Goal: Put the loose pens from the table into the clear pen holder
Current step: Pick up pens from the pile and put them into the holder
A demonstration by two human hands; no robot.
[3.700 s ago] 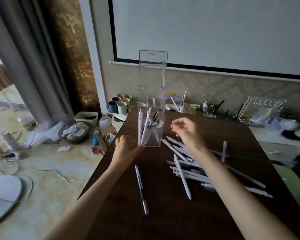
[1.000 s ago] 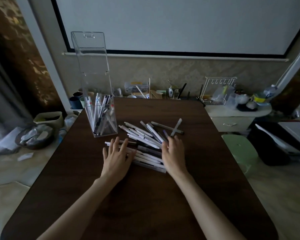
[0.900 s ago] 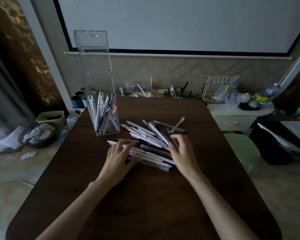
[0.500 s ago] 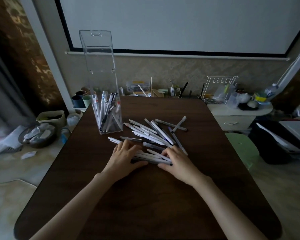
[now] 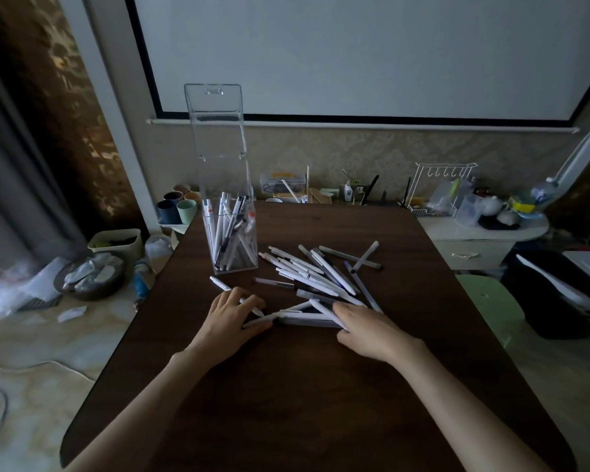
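Note:
A tall clear pen holder (image 5: pixel 230 248) stands on the left part of the dark wooden table (image 5: pixel 304 386), with several pens upright in it. Right of it, a loose pile of white and grey pens (image 5: pixel 315 272) lies fanned out on the table. Nearer to me, a small bunch of pens (image 5: pixel 297 315) lies between my hands. My left hand (image 5: pixel 230 320) rests flat with its fingers spread over the bunch's left ends and one white pen. My right hand (image 5: pixel 372 330) lies flat, its fingertips pressed against the right ends. Neither hand has closed around a pen.
Coloured cups (image 5: pixel 178 209) stand past the table's far-left corner. Clutter lines the wall behind, with a white wire rack (image 5: pixel 440 189) on a side cabinet at the right. A green stool (image 5: pixel 491 304) stands right of the table, and a bowl (image 5: pixel 91 275) sits on the floor at the left.
Both hands have slid toward me and closer together, raking several pens out of the pile into a bunch between them. The holder has not moved.

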